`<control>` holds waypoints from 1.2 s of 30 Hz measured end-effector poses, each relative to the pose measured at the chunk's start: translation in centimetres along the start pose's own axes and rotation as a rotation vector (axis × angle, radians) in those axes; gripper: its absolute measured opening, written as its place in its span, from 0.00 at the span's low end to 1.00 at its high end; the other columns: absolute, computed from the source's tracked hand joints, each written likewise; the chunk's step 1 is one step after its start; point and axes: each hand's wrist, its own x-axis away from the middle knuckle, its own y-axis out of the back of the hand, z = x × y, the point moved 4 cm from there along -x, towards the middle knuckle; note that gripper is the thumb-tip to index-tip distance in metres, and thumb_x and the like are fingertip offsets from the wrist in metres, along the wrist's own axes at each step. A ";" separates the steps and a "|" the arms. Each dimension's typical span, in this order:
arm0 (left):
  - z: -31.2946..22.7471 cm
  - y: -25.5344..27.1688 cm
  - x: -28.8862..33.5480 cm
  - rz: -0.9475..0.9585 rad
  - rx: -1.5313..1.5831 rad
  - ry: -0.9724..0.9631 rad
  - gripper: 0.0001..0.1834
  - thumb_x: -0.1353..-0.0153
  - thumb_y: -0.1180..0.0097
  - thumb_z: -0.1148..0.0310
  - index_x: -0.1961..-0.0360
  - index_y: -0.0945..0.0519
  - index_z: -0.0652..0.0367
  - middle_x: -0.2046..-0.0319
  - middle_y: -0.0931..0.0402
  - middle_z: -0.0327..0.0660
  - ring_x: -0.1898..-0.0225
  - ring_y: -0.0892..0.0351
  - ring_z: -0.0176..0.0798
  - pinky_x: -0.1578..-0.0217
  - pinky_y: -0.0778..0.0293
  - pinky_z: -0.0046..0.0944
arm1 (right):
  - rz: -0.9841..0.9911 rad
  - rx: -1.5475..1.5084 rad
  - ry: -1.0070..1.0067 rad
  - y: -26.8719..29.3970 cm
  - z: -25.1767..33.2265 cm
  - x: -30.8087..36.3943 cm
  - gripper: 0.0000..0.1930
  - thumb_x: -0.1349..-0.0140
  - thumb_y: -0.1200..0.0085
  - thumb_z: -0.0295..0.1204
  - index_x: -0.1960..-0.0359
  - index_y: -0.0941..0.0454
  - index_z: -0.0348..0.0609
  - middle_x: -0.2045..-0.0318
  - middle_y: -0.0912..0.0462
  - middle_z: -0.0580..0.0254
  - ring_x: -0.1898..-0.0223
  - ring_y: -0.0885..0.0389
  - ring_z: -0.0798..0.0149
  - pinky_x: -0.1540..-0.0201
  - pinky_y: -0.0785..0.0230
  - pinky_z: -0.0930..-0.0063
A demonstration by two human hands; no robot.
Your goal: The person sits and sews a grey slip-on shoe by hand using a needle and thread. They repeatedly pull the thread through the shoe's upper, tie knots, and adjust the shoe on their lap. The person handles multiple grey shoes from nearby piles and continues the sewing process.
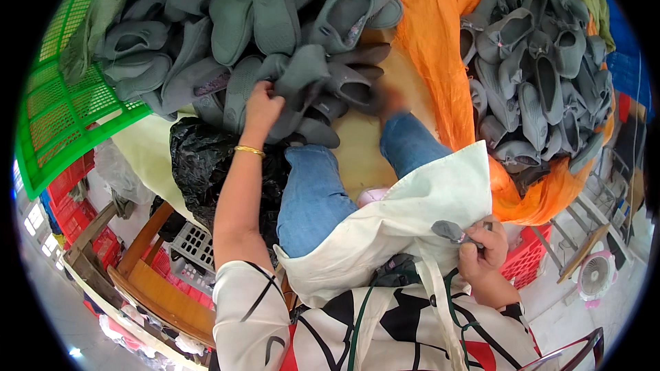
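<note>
My left hand, a gold bangle on its wrist, reaches forward into a heap of grey shoes. Its fingers are closed at the edge of a grey slip-on shoe, which is smeared by motion. Low on the right, my right hand pinches a small grey piece with a rounded end against the white apron. The piece's far part is hidden by my fingers. More shoes, some soles up, surround the left hand, including a grey shoe with a patterned lining.
Orange sheeting hangs between this heap and a second pile of grey shoes at right. A green plastic basket stands at left, near a black plastic bag. Lower down are a wooden chair and a fan.
</note>
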 end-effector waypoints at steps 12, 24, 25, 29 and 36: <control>-6.9 13.9 7.6 -0.036 1.171 0.103 0.28 0.54 0.51 0.79 0.47 0.22 0.68 0.52 0.21 0.49 0.53 0.19 0.44 0.47 0.26 0.40 | -0.185 -0.063 -0.006 -0.8 1.5 0.0 0.08 0.47 0.38 0.18 0.65 0.20 0.40 0.76 0.27 0.63 0.77 0.32 0.70 0.75 0.42 0.78; -13.9 9.8 41.0 0.039 1.882 0.487 0.24 0.46 0.50 0.82 0.45 0.27 0.65 0.48 0.22 0.43 0.47 0.21 0.40 0.47 0.23 0.40 | -0.103 -0.508 -0.278 -2.9 4.4 2.3 0.04 0.33 0.42 0.25 0.61 0.22 0.38 0.68 0.20 0.70 0.70 0.26 0.79 0.66 0.32 0.83; -13.0 8.1 42.9 0.054 1.839 0.511 0.19 0.41 0.48 0.75 0.47 0.25 0.65 0.51 0.20 0.42 0.50 0.19 0.40 0.49 0.21 0.42 | -0.074 -0.615 -0.317 -3.6 4.6 2.9 0.04 0.32 0.42 0.26 0.60 0.22 0.38 0.68 0.20 0.71 0.69 0.26 0.79 0.66 0.32 0.83; -10.9 7.5 45.4 0.343 1.308 0.573 0.15 0.36 0.40 0.62 0.56 0.19 0.63 0.62 0.16 0.41 0.63 0.15 0.37 0.64 0.18 0.41 | 0.038 -0.803 -0.399 -6.4 5.3 5.5 0.05 0.31 0.44 0.28 0.59 0.22 0.39 0.66 0.21 0.72 0.67 0.26 0.80 0.61 0.32 0.84; -16.5 15.9 43.9 -0.340 -0.138 -0.492 0.20 0.45 0.33 0.54 0.67 0.19 0.62 0.70 0.20 0.45 0.69 0.20 0.52 0.69 0.26 0.44 | 0.082 -0.823 -0.402 -6.5 6.5 6.6 0.06 0.30 0.44 0.28 0.58 0.22 0.39 0.65 0.21 0.73 0.64 0.27 0.80 0.59 0.33 0.85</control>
